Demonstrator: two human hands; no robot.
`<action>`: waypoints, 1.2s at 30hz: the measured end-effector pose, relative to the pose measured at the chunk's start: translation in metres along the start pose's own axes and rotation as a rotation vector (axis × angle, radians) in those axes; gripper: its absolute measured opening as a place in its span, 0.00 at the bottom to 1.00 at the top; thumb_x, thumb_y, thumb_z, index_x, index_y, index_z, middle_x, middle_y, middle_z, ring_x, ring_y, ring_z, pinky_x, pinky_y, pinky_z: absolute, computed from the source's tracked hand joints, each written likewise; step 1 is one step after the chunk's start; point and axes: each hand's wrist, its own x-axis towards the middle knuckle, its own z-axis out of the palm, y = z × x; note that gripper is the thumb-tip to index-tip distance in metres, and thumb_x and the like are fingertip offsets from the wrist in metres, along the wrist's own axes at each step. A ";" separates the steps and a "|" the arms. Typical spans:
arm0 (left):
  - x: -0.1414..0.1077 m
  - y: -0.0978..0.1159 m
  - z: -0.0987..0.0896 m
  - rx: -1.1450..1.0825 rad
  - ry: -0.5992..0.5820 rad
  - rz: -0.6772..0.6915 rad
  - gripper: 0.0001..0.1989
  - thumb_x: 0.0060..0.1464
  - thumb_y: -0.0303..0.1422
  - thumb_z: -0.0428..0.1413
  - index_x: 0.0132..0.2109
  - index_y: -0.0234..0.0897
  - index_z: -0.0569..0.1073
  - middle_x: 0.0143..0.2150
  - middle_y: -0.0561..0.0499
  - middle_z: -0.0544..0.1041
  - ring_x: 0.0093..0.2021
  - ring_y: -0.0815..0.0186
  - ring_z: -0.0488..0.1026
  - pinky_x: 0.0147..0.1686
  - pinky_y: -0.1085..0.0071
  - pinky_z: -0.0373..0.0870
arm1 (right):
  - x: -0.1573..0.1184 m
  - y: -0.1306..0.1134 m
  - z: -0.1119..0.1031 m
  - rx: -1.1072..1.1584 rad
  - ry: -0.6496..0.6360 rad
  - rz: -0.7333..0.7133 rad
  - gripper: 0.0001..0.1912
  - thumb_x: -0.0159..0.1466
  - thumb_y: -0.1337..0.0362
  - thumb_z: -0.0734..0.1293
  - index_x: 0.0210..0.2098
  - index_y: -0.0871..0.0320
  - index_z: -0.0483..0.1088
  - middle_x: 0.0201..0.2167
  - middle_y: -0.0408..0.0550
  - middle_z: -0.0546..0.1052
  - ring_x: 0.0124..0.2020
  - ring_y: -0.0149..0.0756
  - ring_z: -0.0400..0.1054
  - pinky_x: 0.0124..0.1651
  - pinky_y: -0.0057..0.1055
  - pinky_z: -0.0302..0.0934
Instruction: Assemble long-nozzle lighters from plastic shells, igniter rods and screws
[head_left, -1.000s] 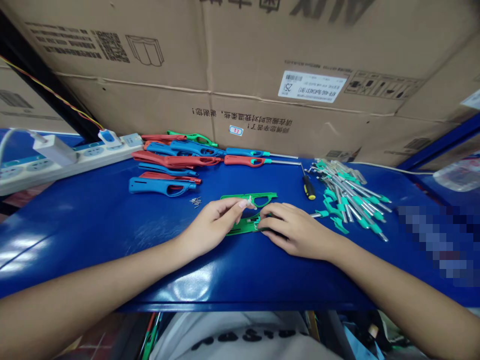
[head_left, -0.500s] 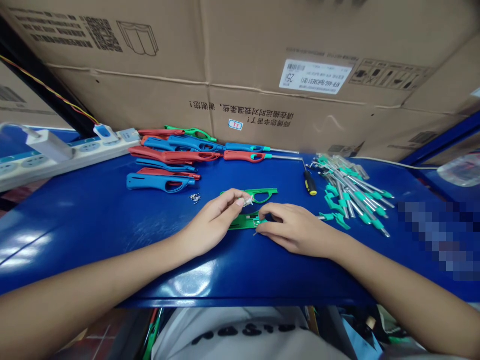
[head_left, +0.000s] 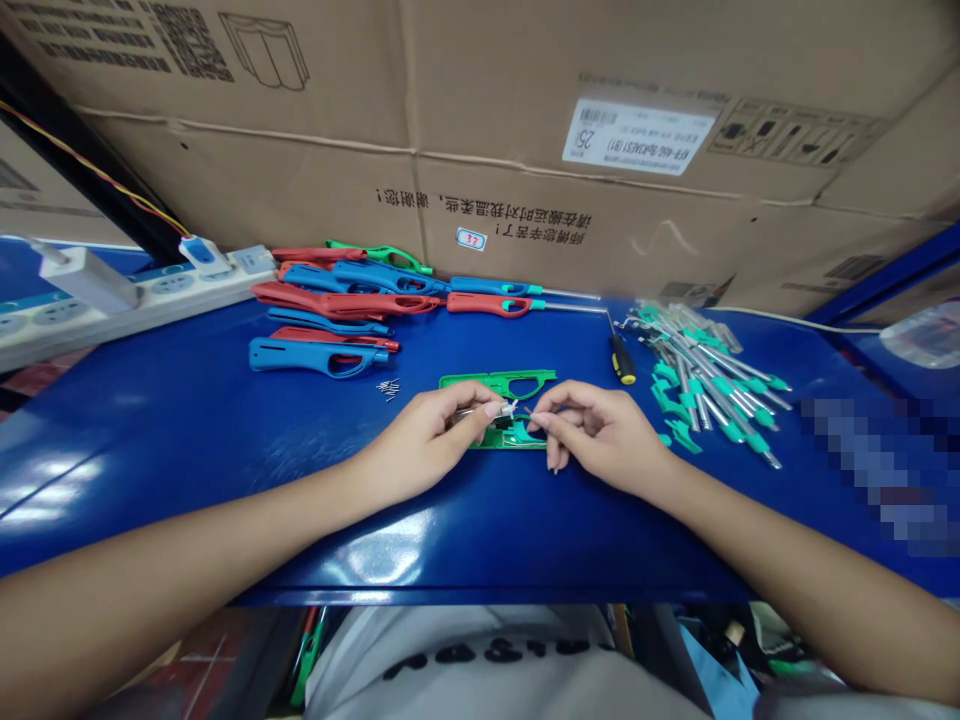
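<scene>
My left hand (head_left: 439, 430) pinches a small clear-and-white lighter part (head_left: 507, 411) with its white tip toward the right. Facing it, my right hand (head_left: 596, 430) has thumb and index finger closed on the end of something thin and dark, too small to name. Under both hands lies a green lighter shell half (head_left: 484, 440), with a teal trigger piece (head_left: 519, 431) and thin wires in it; the fingers partly cover it. Just behind is the other green shell half (head_left: 534, 384), lying on the table.
Red and blue lighter casings (head_left: 322, 354) are piled at back left, near small screws (head_left: 388, 389) and a power strip (head_left: 169, 295). A screwdriver (head_left: 621, 360) lies back right, beside metal lighter tubes with teal parts (head_left: 712, 385). A cardboard box (head_left: 300, 190) stands behind.
My right hand has lifted from the shell half and its fingertips have come up to the part in my left hand. That part now sticks out further from my left fingers.
</scene>
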 end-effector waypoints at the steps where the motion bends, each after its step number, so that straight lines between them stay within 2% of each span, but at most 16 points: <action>1: 0.000 0.000 0.000 0.011 -0.003 -0.001 0.15 0.66 0.42 0.51 0.44 0.36 0.77 0.29 0.55 0.69 0.28 0.69 0.63 0.28 0.73 0.59 | 0.001 0.000 0.001 0.088 -0.007 0.059 0.14 0.66 0.52 0.69 0.37 0.56 0.68 0.19 0.39 0.74 0.19 0.32 0.72 0.25 0.28 0.70; 5: 0.001 0.002 -0.001 0.051 0.002 0.016 0.15 0.66 0.41 0.52 0.46 0.36 0.78 0.30 0.54 0.73 0.30 0.68 0.66 0.31 0.73 0.63 | 0.005 0.002 0.000 0.237 -0.043 0.128 0.20 0.59 0.50 0.75 0.39 0.59 0.71 0.20 0.40 0.76 0.20 0.31 0.73 0.27 0.28 0.72; 9: 0.000 0.002 -0.001 0.073 -0.010 0.019 0.15 0.67 0.41 0.51 0.45 0.36 0.78 0.30 0.54 0.74 0.31 0.68 0.68 0.33 0.73 0.64 | 0.007 0.002 -0.003 0.197 -0.051 0.135 0.17 0.60 0.51 0.74 0.37 0.59 0.75 0.21 0.40 0.75 0.18 0.28 0.70 0.24 0.27 0.70; 16: 0.000 0.002 -0.001 0.088 -0.025 0.036 0.16 0.68 0.41 0.50 0.43 0.35 0.78 0.29 0.54 0.73 0.30 0.68 0.68 0.32 0.73 0.63 | 0.007 0.004 -0.003 0.162 -0.014 0.088 0.17 0.61 0.50 0.73 0.34 0.58 0.73 0.20 0.38 0.73 0.15 0.27 0.67 0.19 0.26 0.66; 23: 0.000 0.001 -0.001 0.104 -0.033 0.035 0.17 0.68 0.41 0.50 0.42 0.35 0.78 0.29 0.54 0.74 0.30 0.68 0.69 0.32 0.73 0.64 | 0.008 0.003 -0.004 0.187 -0.054 0.078 0.16 0.61 0.51 0.73 0.35 0.57 0.71 0.16 0.35 0.70 0.15 0.27 0.66 0.20 0.26 0.66; 36: 0.000 0.000 0.000 0.112 -0.032 0.020 0.16 0.68 0.41 0.51 0.45 0.36 0.79 0.29 0.54 0.74 0.29 0.68 0.68 0.31 0.74 0.63 | 0.008 0.000 -0.003 0.185 -0.057 0.091 0.18 0.59 0.49 0.74 0.35 0.58 0.71 0.16 0.36 0.69 0.15 0.27 0.64 0.19 0.25 0.64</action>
